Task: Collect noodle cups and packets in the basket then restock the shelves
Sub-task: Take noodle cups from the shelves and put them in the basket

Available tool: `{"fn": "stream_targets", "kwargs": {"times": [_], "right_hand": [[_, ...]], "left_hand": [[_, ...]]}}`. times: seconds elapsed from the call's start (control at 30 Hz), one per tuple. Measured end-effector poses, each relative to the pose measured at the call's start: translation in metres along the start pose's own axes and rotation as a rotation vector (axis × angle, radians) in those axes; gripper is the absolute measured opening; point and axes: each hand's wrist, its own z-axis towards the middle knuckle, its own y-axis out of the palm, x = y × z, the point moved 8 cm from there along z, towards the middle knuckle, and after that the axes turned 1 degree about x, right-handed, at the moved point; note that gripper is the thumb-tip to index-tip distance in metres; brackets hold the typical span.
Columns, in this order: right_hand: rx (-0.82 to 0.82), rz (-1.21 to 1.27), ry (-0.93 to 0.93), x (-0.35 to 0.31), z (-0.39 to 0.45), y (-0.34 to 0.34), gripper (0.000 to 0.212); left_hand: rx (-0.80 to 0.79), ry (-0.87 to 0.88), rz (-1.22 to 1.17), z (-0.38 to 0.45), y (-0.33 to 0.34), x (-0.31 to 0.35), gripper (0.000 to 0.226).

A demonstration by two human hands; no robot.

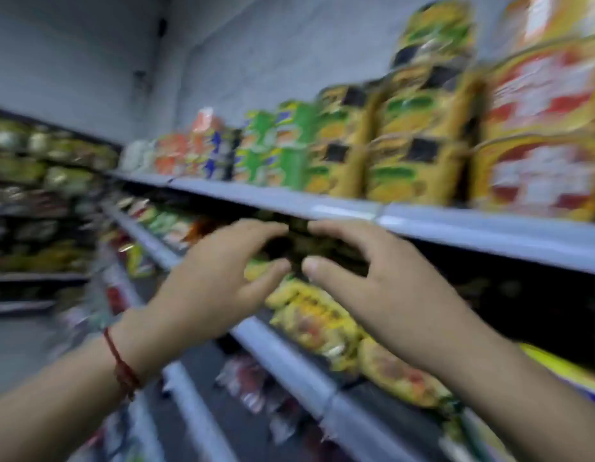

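The view is blurred by motion. My left hand (222,261) and my right hand (359,278) are raised side by side under the edge of the upper shelf (456,225). Thumbs and fingers of both curl round a dark noodle packet (297,243) held between them, in front of the shadowed middle shelf. Yellow noodle packets (309,315) lie on the middle shelf just below my hands. Yellow and green noodle cups (406,138) stand stacked on the upper shelf above. No basket is in view.
Red and yellow tubs (542,135) fill the upper shelf at the right, with green and orange packs (242,151) further left. Lower shelves (289,365) hold more packets. Another rack (39,195) stands across the aisle on the left.
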Motion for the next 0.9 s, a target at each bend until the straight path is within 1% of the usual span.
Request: {"fn": "stream_targets", "kwargs": {"times": [0.13, 0.23, 0.27, 0.37, 0.43, 0.53, 0.57, 0.63, 0.67, 0.73, 0.8, 0.83, 0.9], "right_hand": [[-0.415, 0.153, 0.116, -0.001, -0.028, 0.217, 0.046], [-0.683, 0.242, 0.271, -0.002, -0.073, 0.379, 0.042], [-0.785, 0.268, 0.322, -0.001, -0.093, 0.433, 0.043], [-1.056, 0.337, 0.512, 0.005, -0.168, 0.575, 0.045], [-1.195, 0.354, 0.674, 0.010, -0.222, 0.647, 0.034], [-1.331, 0.345, 0.900, 0.024, -0.304, 0.733, 0.006], [-1.367, 0.333, 0.947, 0.029, -0.329, 0.758, 0.007], [-1.430, 0.300, 1.032, 0.038, -0.374, 0.805, 0.023], [-1.451, 0.308, 1.068, 0.042, -0.391, 0.827, 0.030], [-1.476, 0.351, 1.144, 0.045, -0.415, 0.872, 0.032], [-1.434, 0.400, 1.215, 0.054, -0.438, 0.923, 0.037], [-1.398, 0.435, 1.261, 0.058, -0.448, 0.949, 0.042], [-1.364, 0.486, 1.304, 0.062, -0.468, 0.999, 0.043]], "left_hand": [[-0.355, -0.408, 0.143, -0.200, 0.014, -0.128, 0.063], [-0.567, -0.712, 0.212, -0.350, 0.009, -0.212, 0.074], [-0.621, -0.831, 0.210, -0.401, 0.006, -0.238, 0.074], [-0.700, -1.203, 0.120, -0.548, -0.002, -0.301, 0.056], [-0.759, -1.408, 0.063, -0.635, 0.000, -0.322, 0.049], [-0.892, -1.741, -0.032, -0.757, 0.015, -0.327, 0.051], [-0.915, -1.840, -0.066, -0.794, 0.021, -0.325, 0.054], [-0.933, -2.014, -0.115, -0.859, 0.032, -0.324, 0.061], [-0.923, -2.093, -0.117, -0.885, 0.036, -0.327, 0.064], [-0.863, -2.211, -0.098, -0.934, 0.048, -0.340, 0.072], [-0.774, -2.271, -0.073, -0.972, 0.069, -0.360, 0.088], [-0.735, -2.284, -0.073, -0.987, 0.081, -0.368, 0.089], [-0.689, -2.300, -0.078, -1.013, 0.111, -0.385, 0.075]]}}
